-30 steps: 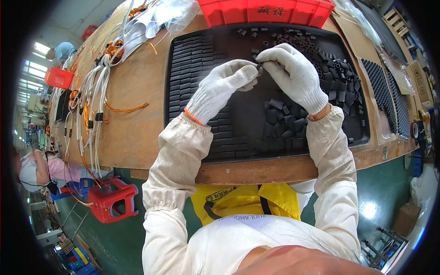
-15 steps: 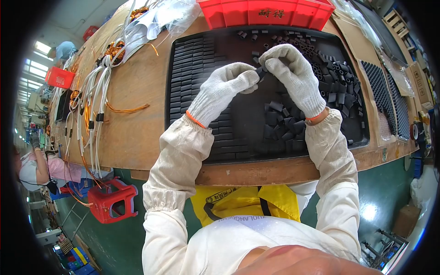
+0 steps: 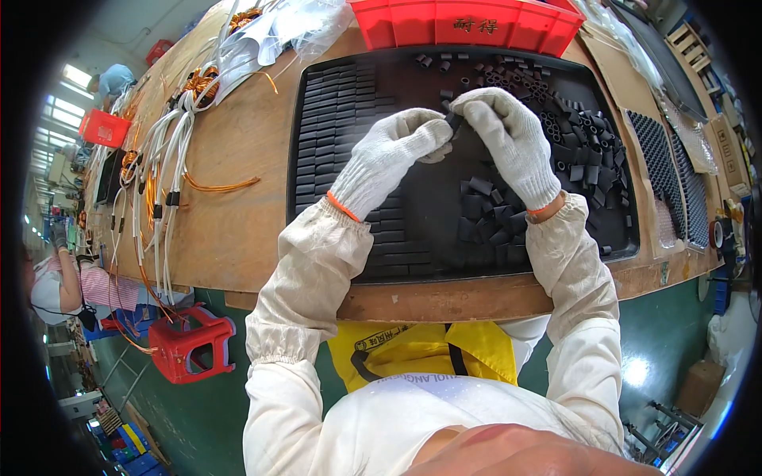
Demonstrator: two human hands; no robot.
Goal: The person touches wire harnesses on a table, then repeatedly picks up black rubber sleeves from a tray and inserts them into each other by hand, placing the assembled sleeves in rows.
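My left hand (image 3: 399, 152) and my right hand (image 3: 508, 141), both in white knit gloves, meet above a black tray (image 3: 435, 210). Their fingertips pinch a small black sleeve (image 3: 454, 123) between them, mostly covered by the gloves. Along the tray's left side, black sleeves (image 3: 321, 139) lie flat in neat rows, and more rows continue under my left forearm. Loose short black tubes (image 3: 587, 151) are heaped on the right, some standing on end. Flatter black pieces (image 3: 488, 210) form another pile below my right hand.
Behind the tray stands a red bin (image 3: 468, 28). White cables with copper coils (image 3: 178, 131) lie on the table's left. Black textured sheets (image 3: 659, 170) and cardboard line the right side. A red stool (image 3: 192, 345) is on the floor; another person (image 3: 67, 285) sits at far left.
My hands stay together on the black sleeve, with the right fingers shifting slightly. The whole view has moved a little.
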